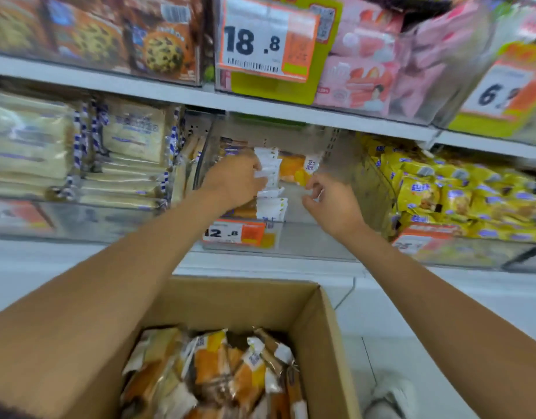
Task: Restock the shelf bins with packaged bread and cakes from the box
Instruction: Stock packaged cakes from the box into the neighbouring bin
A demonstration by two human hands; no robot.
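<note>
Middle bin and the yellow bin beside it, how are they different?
The middle bin holds orange-and-white packs stacked at its left, its right floor bare; the yellow bin is heaped with yellow packs. The left hand and right hand reach into the middle bin, neither into the yellow bin. Both are clear, side by side, with price tags in front.

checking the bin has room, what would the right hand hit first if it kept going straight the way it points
Most likely the orange packet lying in the middle bin, just beyond the right hand. Blur hides how near it is.
</note>
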